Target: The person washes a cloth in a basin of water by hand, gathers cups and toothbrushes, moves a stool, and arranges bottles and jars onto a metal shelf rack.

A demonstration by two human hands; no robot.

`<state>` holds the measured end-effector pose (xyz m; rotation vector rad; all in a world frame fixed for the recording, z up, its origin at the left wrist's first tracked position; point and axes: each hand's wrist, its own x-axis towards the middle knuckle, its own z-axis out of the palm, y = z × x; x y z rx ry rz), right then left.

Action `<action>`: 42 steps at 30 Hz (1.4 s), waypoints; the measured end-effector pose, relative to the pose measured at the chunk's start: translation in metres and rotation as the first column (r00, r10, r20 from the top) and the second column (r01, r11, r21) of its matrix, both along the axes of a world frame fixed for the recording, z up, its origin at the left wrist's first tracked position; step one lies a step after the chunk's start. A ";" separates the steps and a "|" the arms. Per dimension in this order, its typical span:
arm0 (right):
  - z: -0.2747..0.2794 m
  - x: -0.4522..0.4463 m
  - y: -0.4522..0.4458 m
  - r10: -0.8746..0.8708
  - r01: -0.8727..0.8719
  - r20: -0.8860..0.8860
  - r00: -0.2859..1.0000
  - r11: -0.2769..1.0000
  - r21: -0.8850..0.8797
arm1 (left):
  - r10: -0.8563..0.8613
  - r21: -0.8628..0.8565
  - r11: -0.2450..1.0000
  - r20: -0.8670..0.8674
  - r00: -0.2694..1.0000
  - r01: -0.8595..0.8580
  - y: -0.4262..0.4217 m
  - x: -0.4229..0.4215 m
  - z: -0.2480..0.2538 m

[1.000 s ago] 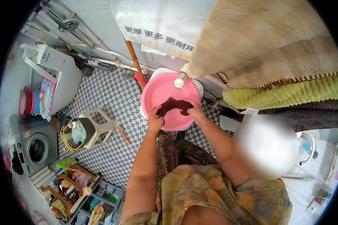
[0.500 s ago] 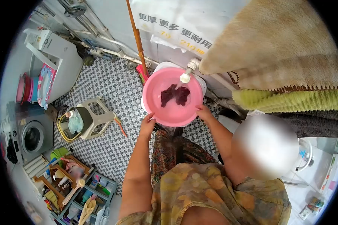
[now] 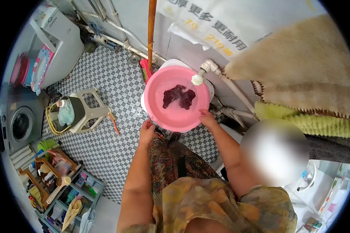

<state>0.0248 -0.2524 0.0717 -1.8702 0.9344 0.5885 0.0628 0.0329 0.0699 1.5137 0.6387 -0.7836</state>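
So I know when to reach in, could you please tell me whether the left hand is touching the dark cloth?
Apart. The head view shows the left hand beside the pink basin, with bare pink between it and the dark cloth.

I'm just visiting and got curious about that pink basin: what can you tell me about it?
The basin is round, pink and smooth, apparently plastic, sitting upright over a white base. It holds shallow water and a dark, wet-looking cloth. A tap overhangs its far side. The right hand is at its near rim, the left hand close by; I can't tell whether either touches.
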 end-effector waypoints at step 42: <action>0.017 0.038 0.001 -0.544 0.604 -0.485 0.685 0.051 0.795 | 0.214 -0.523 0.657 -0.561 0.800 -0.543 -0.112 0.102 -0.084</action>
